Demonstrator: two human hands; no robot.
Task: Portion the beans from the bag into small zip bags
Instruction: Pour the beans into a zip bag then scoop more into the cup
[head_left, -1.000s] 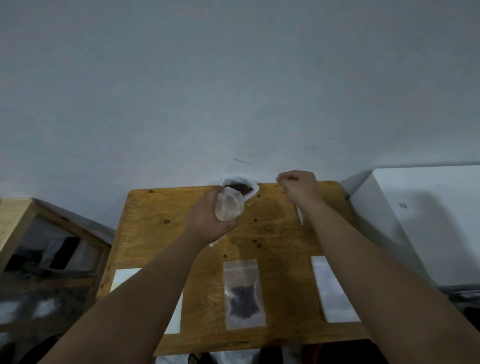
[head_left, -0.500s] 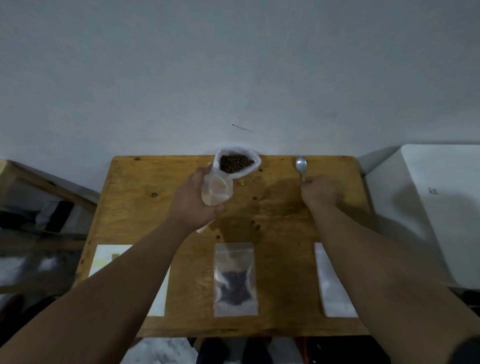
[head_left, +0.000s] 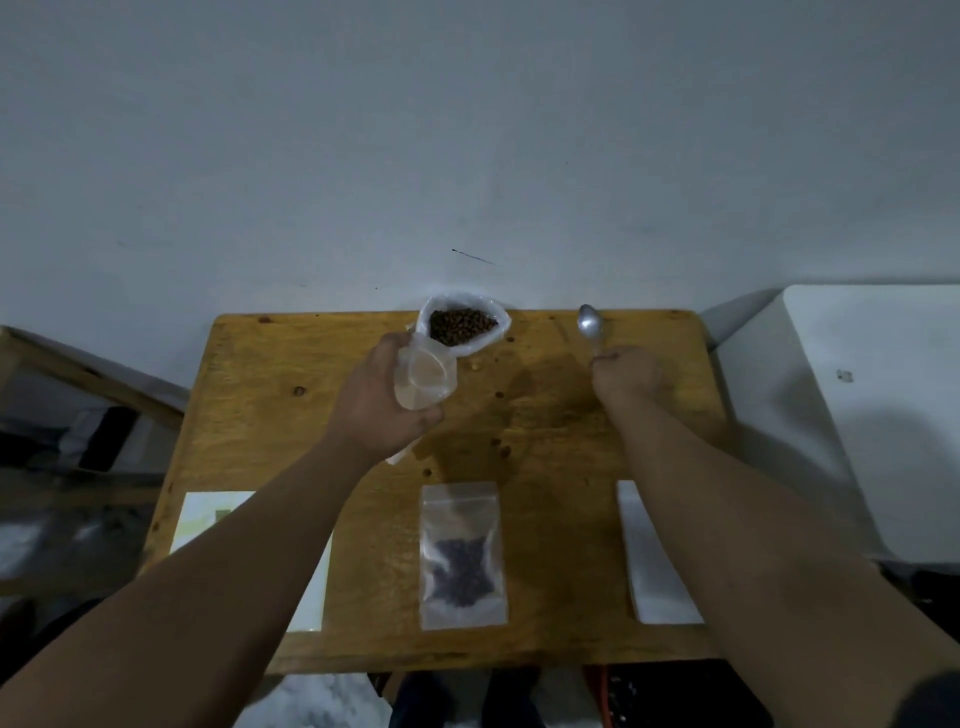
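You are working at a bare wooden tabletop (head_left: 270, 395), orange-brown and marked with dark knots and specks, pushed against a plain grey wall (head_left: 467, 130). The bag of beans (head_left: 462, 326) stands open at the far edge, against that wall, brown beans showing in its mouth.

Your left hand (head_left: 379, 405) is curled round an empty small zip bag (head_left: 423, 382), holding it with its mouth open, just at the near side of the bag of beans. Your right hand (head_left: 626, 376) is closed in a fist round the handle of a metal spoon (head_left: 592, 325), whose bowl points away from you towards the wall; whether the spoon rests on the wood cannot be told.

Near you, in the middle, a filled zip bag (head_left: 462, 556) lies flat with dark beans in its lower half. A white sheet (head_left: 208, 519) lies under your left forearm, and a narrow white stack (head_left: 644, 571) under your right.

A white box-like unit (head_left: 857, 415) stands just right of the tabletop, a wooden frame (head_left: 78, 374) to its left.
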